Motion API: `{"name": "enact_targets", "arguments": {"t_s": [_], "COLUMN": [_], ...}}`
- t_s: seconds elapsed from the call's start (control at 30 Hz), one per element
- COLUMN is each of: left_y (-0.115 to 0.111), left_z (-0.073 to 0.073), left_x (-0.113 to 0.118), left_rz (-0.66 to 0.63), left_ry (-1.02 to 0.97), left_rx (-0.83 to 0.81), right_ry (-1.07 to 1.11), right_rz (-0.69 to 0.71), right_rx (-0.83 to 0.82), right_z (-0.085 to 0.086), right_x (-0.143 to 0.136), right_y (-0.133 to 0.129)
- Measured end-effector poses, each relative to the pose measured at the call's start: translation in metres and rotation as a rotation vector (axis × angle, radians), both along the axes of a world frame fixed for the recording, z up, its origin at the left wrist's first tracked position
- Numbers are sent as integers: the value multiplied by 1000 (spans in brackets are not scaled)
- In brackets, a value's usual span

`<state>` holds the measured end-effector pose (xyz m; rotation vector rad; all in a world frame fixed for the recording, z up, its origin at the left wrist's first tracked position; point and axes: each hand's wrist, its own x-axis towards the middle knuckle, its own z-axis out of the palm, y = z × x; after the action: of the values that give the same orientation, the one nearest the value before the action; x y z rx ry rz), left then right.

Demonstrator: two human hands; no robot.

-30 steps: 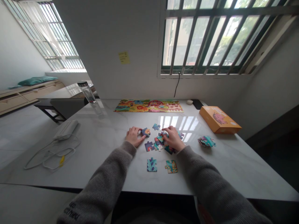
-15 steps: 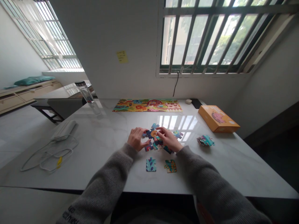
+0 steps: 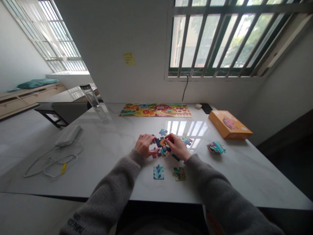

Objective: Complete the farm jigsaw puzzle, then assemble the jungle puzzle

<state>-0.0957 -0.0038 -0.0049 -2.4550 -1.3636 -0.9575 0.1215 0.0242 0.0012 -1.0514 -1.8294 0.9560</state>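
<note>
Over a loose cluster of puzzle pieces, a dark blue puzzle piece with an orange round shape [image 3: 160,142] is between my two hands. My left hand [image 3: 144,145] grips it at the left edge, index finger above and thumb below. My right hand [image 3: 178,146] pinches its right side with thumb and fingertips. Partly hidden beneath are several colourful pieces, among them a teal and pink one [image 3: 165,152]. A light blue piece [image 3: 163,132] lies just beyond. Nearer me, a teal leaf-patterned piece [image 3: 158,172] and an orange and green piece [image 3: 179,174] lie apart.
A small stack of puzzle pieces [image 3: 216,147] sits to the right, before an orange box [image 3: 230,124]. Along the wall lie a farm-picture strip [image 3: 155,111] and a black phone [image 3: 206,108]. Leftward are a clear bottle [image 3: 93,100], a white device [image 3: 68,135] and its cable [image 3: 46,164].
The view has shifted slightly. Both hands stay around the dark blue piece, with only a small change in finger position.
</note>
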Motion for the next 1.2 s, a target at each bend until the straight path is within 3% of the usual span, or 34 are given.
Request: {"name": "enact_targets", "arguments": {"t_s": [0.13,0.23,0.33,0.5,0.73,0.97,1.2], "left_y": [0,-1,0,2,0,1,1], "left_z": [0,0,-2,-3,-3,-7,-12], "left_x": [-1,-1,-1,-3,-1,-3,-6], "left_rz": [0,-21,-26,1,-27,-34,-82], "left_ry": [-9,-10,-12,-38,-36,-10,16], "left_rx": [-9,12,2,-29,-32,-129,-207], "right_ry": [50,130,116,43,-294,-261,-727], "right_rz": [-10,76,142,34,54,14,-114], "right_rx": [-63,-131,-98,-81,82,69,150], "right_z": [-4,-4,-1,6,10,9,-6], "right_x": [-1,-2,2,16,11,41,54], "right_y": [2,1,3,12,3,25,30]}}
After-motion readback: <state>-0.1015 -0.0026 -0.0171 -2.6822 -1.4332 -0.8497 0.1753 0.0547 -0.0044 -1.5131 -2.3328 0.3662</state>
